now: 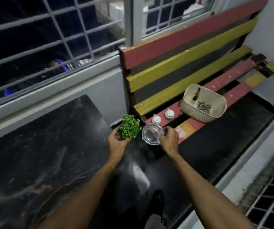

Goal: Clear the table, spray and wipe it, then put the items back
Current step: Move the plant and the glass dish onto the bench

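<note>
So the little plant (pixel 129 126), a bushy round clump of tiny bright green leaves, is sitting in the left hand (pixel 116 141), with the fingers curled up around its base from underneath. Just beside it, the right hand (pixel 170 139) is pinching the rim of a clear glass dish (pixel 151 133), which is chunky and round with a faceted edge. I honestly can't tell if the dish is resting on anything or being held up. Both things are off the table (pixel 42 154), past its far right corner and right at the near end of the bench (pixel 182 55). The table is a glossy black slab with pale marble-like veins and rounded corners. The bench is made of painted wooden slats in red, yellow and black, and the paint is a bit chipped. On its seat, near the dish, stand two small white shakers (pixel 156 119), smooth and rounded and ceramic-looking. Further along the seat is a cream plastic basket (pixel 197 113) with ribbed walls and rounded corners, and it holds a checked cloth and something dark. Behind everything is a window with a grey metal grille (pixel 50 38) of square bars.
</note>
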Motion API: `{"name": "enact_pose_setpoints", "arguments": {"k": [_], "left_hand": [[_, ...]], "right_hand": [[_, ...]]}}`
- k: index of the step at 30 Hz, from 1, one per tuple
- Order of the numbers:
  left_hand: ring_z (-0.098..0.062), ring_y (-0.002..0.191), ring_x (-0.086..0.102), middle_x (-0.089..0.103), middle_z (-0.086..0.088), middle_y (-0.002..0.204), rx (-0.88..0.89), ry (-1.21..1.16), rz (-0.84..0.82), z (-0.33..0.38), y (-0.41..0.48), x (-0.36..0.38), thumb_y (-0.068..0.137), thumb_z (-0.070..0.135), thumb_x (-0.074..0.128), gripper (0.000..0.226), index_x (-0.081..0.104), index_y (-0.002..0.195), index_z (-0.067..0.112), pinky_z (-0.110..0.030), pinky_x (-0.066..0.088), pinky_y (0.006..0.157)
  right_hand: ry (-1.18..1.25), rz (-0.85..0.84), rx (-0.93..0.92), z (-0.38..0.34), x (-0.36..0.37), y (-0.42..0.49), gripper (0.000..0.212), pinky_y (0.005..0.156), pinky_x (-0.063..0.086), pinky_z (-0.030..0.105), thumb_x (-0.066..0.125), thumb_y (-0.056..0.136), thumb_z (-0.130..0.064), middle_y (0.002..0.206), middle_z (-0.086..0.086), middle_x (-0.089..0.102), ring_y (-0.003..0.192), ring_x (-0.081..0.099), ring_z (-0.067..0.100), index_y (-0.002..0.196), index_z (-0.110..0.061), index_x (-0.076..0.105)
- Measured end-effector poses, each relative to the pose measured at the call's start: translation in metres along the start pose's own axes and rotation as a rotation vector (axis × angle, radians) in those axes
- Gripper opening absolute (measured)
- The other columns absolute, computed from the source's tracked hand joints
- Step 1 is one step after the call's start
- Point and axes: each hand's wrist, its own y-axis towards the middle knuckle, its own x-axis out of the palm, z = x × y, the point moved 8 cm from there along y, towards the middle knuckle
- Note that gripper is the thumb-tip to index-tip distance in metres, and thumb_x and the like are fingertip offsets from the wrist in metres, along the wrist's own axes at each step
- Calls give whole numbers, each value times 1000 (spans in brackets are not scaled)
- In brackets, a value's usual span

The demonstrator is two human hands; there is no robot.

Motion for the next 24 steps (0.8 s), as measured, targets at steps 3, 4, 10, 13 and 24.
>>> {"name": "enact_pose_setpoints", "arguments": {"k": [3, 4, 10, 13, 24], "left_hand": [[0, 79, 71, 75, 8, 94, -24, 2, -45, -9, -11, 87, 68, -12, 87, 59, 66, 119, 9, -20, 59, 79], [6, 76, 70, 75, 4, 94, -25, 1, -58, -16, -9, 118, 67, -14, 86, 57, 66, 118, 4, -14, 56, 75], [9, 77, 67, 72, 10, 94, -95, 35, -134, -88, 15, 252, 66, -10, 88, 53, 68, 111, 9, -7, 51, 75], [-7, 89, 72, 77, 14, 98, -123, 50, -113, -142, 40, 280, 53, 25, 89, 64, 71, 114, 18, -22, 59, 85], [-2, 86, 69, 75, -1, 98, -184, 170, -38, -226, 62, 320, 64, -14, 84, 56, 68, 109, 16, -13, 53, 79]], "right_hand": [[-24, 56, 116, 66, -47, 44, 20, 77, 44, 37, 59, 69, -6, 87, 15, 70, 89, 62, 37, 88, -6, 68], [-27, 77, 152, 90, -61, 61, 23, 79, 46, 38, 60, 70, -3, 91, 17, 71, 92, 63, 38, 91, -5, 69], [23, 141, 290, 202, -74, 143, 18, 77, 48, 37, 64, 71, 0, 90, 17, 71, 91, 64, 37, 88, -3, 69], [53, 148, 320, 242, -54, 174, 17, 74, 46, 36, 60, 71, 1, 86, 16, 69, 88, 63, 36, 86, -3, 67], [62, 146, 373, 322, 19, 225, 22, 79, 50, 37, 57, 74, 2, 94, 13, 70, 92, 64, 34, 92, -7, 66]]}}
